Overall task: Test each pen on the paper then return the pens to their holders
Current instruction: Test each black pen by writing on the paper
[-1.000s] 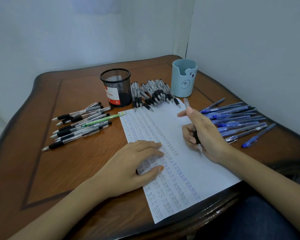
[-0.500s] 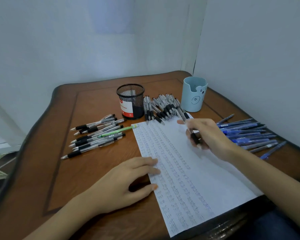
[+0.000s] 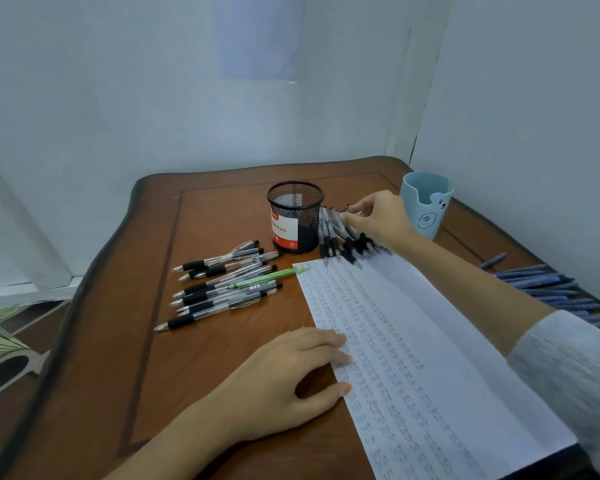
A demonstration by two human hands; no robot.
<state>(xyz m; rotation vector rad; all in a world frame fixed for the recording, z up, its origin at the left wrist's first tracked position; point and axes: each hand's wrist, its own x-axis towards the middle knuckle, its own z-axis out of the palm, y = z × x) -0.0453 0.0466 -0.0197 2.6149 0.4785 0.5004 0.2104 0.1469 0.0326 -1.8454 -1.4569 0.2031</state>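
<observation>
While your left hand [image 3: 291,372] lies relaxed, fingers pressing the paper's [image 3: 423,341] left edge near the counter's [image 3: 219,220] front, your right hand [image 3: 378,220] pinches a pen [image 3: 350,242] in the pile [image 3: 328,237] by the far edge, between mesh holder [image 3: 295,216] and blue cup [image 3: 426,206].

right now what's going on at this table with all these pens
A person is testing pens. The left hand rests on the edge of the paper, already lined with scribbles. The right hand pinches a pen at the black pile between the mesh holder and the cup. No pens stand in either holder yet.
</observation>
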